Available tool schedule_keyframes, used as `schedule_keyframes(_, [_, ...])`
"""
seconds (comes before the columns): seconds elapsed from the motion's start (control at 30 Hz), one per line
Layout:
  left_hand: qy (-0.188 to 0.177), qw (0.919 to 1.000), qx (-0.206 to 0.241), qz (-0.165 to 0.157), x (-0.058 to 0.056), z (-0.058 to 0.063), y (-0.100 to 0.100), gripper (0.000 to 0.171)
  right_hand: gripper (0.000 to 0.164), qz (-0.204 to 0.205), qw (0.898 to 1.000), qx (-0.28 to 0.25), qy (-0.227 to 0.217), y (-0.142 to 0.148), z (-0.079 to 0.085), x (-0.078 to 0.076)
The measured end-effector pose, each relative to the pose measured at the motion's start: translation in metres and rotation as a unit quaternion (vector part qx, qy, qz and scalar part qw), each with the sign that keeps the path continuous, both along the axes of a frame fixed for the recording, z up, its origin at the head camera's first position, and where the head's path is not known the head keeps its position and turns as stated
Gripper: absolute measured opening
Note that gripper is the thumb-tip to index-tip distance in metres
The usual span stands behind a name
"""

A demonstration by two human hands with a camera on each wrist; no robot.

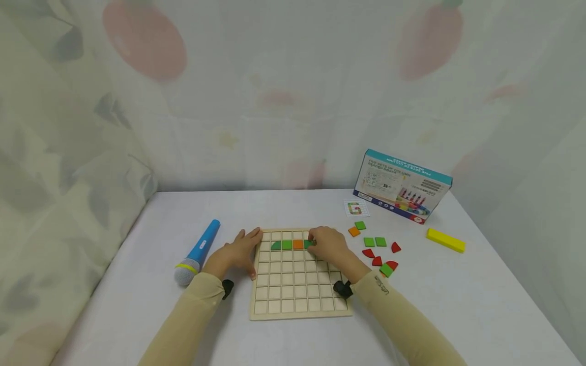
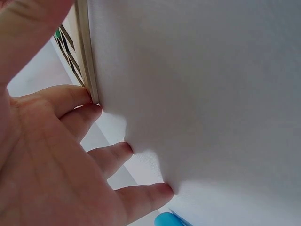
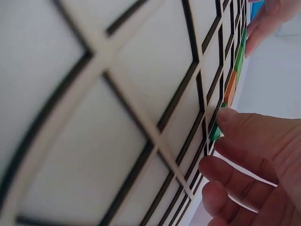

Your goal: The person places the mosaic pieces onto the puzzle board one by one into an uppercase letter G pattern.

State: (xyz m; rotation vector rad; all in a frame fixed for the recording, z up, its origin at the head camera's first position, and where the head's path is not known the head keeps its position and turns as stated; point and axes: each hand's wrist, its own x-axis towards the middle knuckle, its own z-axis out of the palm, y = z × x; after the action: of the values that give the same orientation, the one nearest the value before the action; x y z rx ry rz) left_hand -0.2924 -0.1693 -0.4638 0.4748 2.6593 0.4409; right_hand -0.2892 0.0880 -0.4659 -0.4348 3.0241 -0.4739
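A wooden grid board (image 1: 287,292) lies on the table, its second row from the back holding a dark green rounded tile (image 1: 276,246), a light green square (image 1: 287,245) and an orange square (image 1: 298,244). At the right end of these, my right hand (image 1: 330,245) pinches another dark green tile (image 3: 216,132) between thumb and index finger, in a cell beside the orange square. My left hand (image 1: 239,252) rests with spread, straight fingers at the board's left edge; in the left wrist view two fingertips touch the board's corner (image 2: 92,89).
Right of the board lie several loose tiles, among them a red quarter tile (image 1: 396,247) and a green square (image 1: 369,242). Behind them are a pattern card (image 1: 356,208) and a box (image 1: 403,185). A yellow block (image 1: 445,240) lies far right, a blue toy microphone (image 1: 198,252) left.
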Motion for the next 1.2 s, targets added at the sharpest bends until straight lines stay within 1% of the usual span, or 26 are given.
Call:
schedule_keyframes(0.17, [0.003, 1.0, 0.003, 0.001, 0.001, 0.002, 0.001, 0.118, 0.022, -0.019, 1.0, -0.008, -0.006, 0.015, 0.005, 0.004])
schedule_keyframes(0.3, [0.003, 1.0, 0.002, 0.002, 0.0, 0.001, 0.0, 0.118, 0.022, -0.035, 0.999, -0.012, -0.007, 0.035, 0.005, 0.002])
schedule_keyframes(0.43, [0.004, 1.0, 0.001, 0.0, -0.001, -0.001, -0.002, 0.118, 0.022, -0.057, 0.998, -0.006, -0.006, 0.061, 0.005, 0.001])
schedule_keyframes(0.57, [0.006, 1.0, 0.002, -0.003, -0.001, -0.002, -0.002, 0.117, 0.023, -0.079, 0.997, 0.003, -0.012, 0.091, 0.011, 0.005])
schedule_keyframes(0.67, [0.006, 1.0, 0.003, -0.005, -0.001, -0.002, -0.001, 0.117, 0.025, -0.098, 0.995, 0.013, -0.031, 0.115, 0.015, 0.008])
schedule_keyframes(0.77, [0.006, 1.0, 0.001, -0.004, -0.002, -0.001, -0.002, 0.118, 0.027, -0.112, 0.992, 0.019, -0.045, 0.136, 0.014, 0.01])
schedule_keyframes(0.87, [0.006, 1.0, 0.003, -0.002, -0.002, 0.0, -0.002, 0.118, 0.027, -0.124, 0.991, 0.016, -0.053, 0.15, 0.012, 0.01])
schedule_keyframes(0.93, [0.003, 1.0, 0.005, -0.002, -0.002, 0.0, -0.002, 0.118, 0.027, -0.131, 0.989, 0.018, -0.06, 0.156, 0.009, 0.009])
schedule_keyframes(1.03, [-0.001, 1.0, 0.008, -0.001, -0.002, -0.001, -0.002, 0.118, 0.025, -0.131, 0.989, 0.022, -0.069, 0.162, 0.004, 0.007])
schedule_keyframes(1.2, [-0.002, 0.9999, 0.011, 0.001, -0.003, -0.002, -0.001, 0.12, 0.024, -0.118, 0.99, 0.031, -0.065, 0.162, 0.002, 0.004])
